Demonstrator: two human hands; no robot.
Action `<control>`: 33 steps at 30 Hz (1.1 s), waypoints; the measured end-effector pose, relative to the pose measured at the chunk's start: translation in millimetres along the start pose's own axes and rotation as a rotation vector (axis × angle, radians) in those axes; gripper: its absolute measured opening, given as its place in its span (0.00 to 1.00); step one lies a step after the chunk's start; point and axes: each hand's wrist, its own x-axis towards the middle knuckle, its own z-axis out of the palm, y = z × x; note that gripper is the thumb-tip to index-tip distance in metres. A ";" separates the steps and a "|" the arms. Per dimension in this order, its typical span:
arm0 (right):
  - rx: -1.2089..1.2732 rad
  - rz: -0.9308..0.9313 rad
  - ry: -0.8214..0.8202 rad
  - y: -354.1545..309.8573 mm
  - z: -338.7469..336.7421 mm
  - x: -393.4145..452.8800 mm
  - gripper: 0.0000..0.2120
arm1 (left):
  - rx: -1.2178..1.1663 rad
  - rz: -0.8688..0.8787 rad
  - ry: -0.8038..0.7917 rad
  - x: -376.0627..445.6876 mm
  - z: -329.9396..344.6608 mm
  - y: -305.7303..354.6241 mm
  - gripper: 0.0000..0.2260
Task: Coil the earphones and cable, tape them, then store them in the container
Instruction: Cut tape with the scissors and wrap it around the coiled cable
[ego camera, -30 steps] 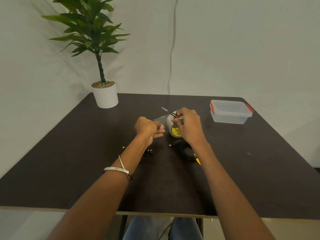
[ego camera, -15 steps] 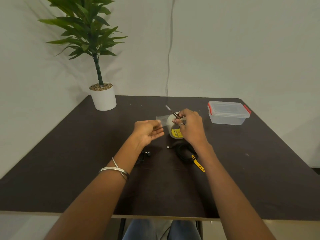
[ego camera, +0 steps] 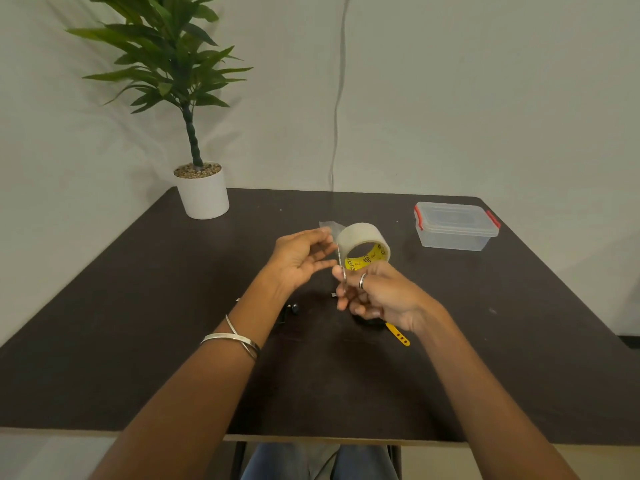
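The right hand (ego camera: 377, 296) is closed around one small pair of scissors (ego camera: 341, 268), whose thin blades point up beside the one roll of tape (ego camera: 363, 245). Whether this hand also supports the roll cannot be told; the roll sits just above its knuckles, yellow core facing the camera. One ring shows on a right finger. The left hand (ego camera: 301, 259) is loosely spread, fingers apart, its fingertips (ego camera: 325, 233) touching one clear strip of tape (ego camera: 329, 226) pulled out from the roll. Two bangles (ego camera: 235, 336) circle the left wrist.

Below the hands, on the dark table (ego camera: 138, 341), lie the earphones (ego camera: 292, 310), a small black bundle just under the left wrist, and the cable (ego camera: 369, 319), a dark coil mostly hidden beneath the right hand, with one yellow strap (ego camera: 398, 334) sticking out toward the near edge. The two bundles lie near each other but apart.

Farther right stands one clear container (ego camera: 455, 226), lid on, with two red clips. At the far left corner stands one potted plant (ego camera: 202, 188) in a white pot.
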 end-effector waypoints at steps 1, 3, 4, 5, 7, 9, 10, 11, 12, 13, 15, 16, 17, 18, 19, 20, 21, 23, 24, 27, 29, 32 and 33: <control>0.019 0.020 -0.024 -0.6 -0.9 0.4 0.19 | -0.007 0.004 -0.003 -1.0 -0.1 0.6 0.08; 0.037 0.034 -0.049 -1.6 -3.5 2.0 0.22 | -0.015 0.011 -0.012 -3.3 -0.7 2.3 0.09; 0.043 0.034 -0.055 -1.5 -4.7 3.5 0.23 | -0.015 0.015 -0.015 -4.2 -1.2 3.3 0.09; 0.049 0.035 -0.062 -1.4 -5.3 4.6 0.24 | -0.017 0.017 -0.018 -5.2 -1.8 4.0 0.08; 0.048 0.026 -0.081 -0.2 -5.9 7.7 0.25 | -0.029 0.015 -0.035 -5.9 -3.7 4.5 0.06; 0.025 0.019 -0.098 0.9 -5.8 10.5 0.25 | -0.039 0.009 -0.062 -5.4 -5.9 4.1 0.03; 0.010 0.020 -0.103 1.3 -5.6 11.9 0.25 | -0.040 0.008 -0.073 -4.5 -7.0 3.7 0.03; -0.002 0.020 -0.108 1.5 -5.1 12.7 0.25 | -0.037 0.010 -0.084 -3.7 -7.8 3.3 0.03; -0.004 0.017 -0.112 1.8 -4.8 13.7 0.24 | -0.032 0.014 -0.093 -3.2 -8.3 2.9 0.03; 0.000 0.013 -0.113 2.2 -4.4 14.3 0.24 | -0.028 0.018 -0.102 -3.2 -8.7 2.3 0.03; 0.014 0.000 -0.111 2.8 -4.1 16.0 0.24 | -0.025 0.024 -0.115 -4.0 -8.2 1.9 0.04; 0.024 -0.009 -0.110 3.0 -4.1 16.9 0.23 | -0.029 0.029 -0.117 -4.3 -7.9 2.1 0.04; 0.033 -0.020 -0.109 3.5 -3.9 17.5 0.23 | -0.038 0.035 -0.119 -4.5 -7.8 2.0 0.05; 0.037 -0.031 -0.108 4.4 -3.8 18.4 0.23 | -0.050 0.041 -0.116 -4.2 -8.1 1.9 0.05; 0.033 -0.040 -0.108 5.3 -4.0 18.5 0.23 | -0.064 0.044 -0.112 -3.9 -8.2 2.0 0.06; 0.027 -0.048 -0.111 6.7 -4.2 18.2 0.23 | -0.072 0.046 -0.106 -4.0 -8.5 2.0 0.07; 0.026 -0.054 -0.118 8.0 -4.5 17.6 0.22 | -0.077 0.047 -0.101 -3.9 -8.8 2.1 0.09; 0.038 -0.066 -0.138 9.9 -4.9 16.3 0.22 | -0.079 0.048 -0.101 -3.7 -9.6 2.3 0.10; 0.046 -0.070 -0.140 10.3 -4.9 15.9 0.22 | -0.077 0.048 -0.102 -3.4 -10.2 2.2 0.09; 0.050 -0.069 -0.131 8.9 -5.7 17.0 0.22 | -0.070 0.047 -0.099 -2.6 -10.9 2.2 0.09; 0.048 -0.065 -0.122 7.6 -6.2 18.9 0.22 | -0.070 0.050 -0.100 -3.2 -10.2 2.1 0.09; 0.050 -0.071 -0.105 6.5 -5.3 21.9 0.23 | -0.070 0.056 -0.097 -4.5 -8.9 2.3 0.10; 0.052 -0.075 -0.101 6.7 -4.6 22.6 0.22 | -0.070 0.057 -0.094 -4.8 -9.1 2.1 0.10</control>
